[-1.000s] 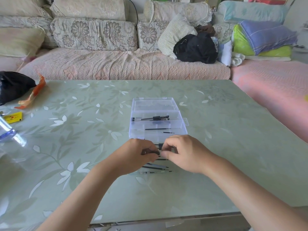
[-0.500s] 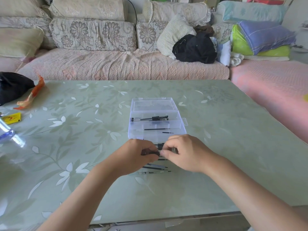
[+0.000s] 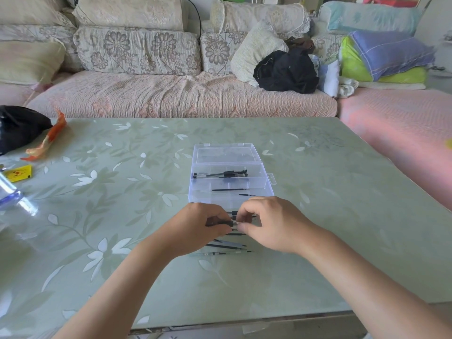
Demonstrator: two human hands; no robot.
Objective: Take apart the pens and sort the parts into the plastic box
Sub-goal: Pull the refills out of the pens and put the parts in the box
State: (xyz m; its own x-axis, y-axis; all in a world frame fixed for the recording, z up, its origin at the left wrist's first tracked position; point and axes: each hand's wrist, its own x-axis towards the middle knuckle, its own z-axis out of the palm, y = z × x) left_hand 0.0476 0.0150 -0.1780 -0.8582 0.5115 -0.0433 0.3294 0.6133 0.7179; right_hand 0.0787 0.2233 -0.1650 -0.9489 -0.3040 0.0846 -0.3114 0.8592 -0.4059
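Left hand (image 3: 195, 225) curled around the dark end of a pen (image 3: 221, 222), right hand (image 3: 271, 222) pinching its other end between thumb and fingertips, held just above the surface (image 3: 122, 241). Beneath them, loose pens and refills (image 3: 228, 246). Just beyond, open plastic box (image 3: 231, 185) holding pen parts in two compartments.

no legible text, labels or numbers

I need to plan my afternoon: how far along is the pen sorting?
Some barrels and refills already lie in the plastic box. Both the left hand and right hand grip one pen. Several pens and refills wait on the table.
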